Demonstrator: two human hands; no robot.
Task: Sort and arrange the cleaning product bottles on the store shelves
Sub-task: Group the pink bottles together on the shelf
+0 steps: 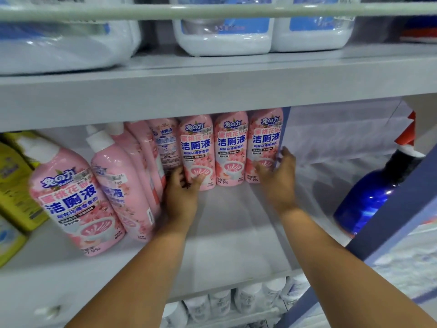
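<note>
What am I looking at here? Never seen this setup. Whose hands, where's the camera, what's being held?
There is no robot: a person's bare hands, filmed by one wide-angle camera on their head, looking forward and down into a store shelf. At the back stands a row of three pink toilet-cleaner bottles facing out. The left hand touches the leftmost of them, thumb on its front. The right hand rests against the rightmost. More pink bottles lean at the left beside yellow bottles. A blue bottle sits right. White jugs sit above.
</note>
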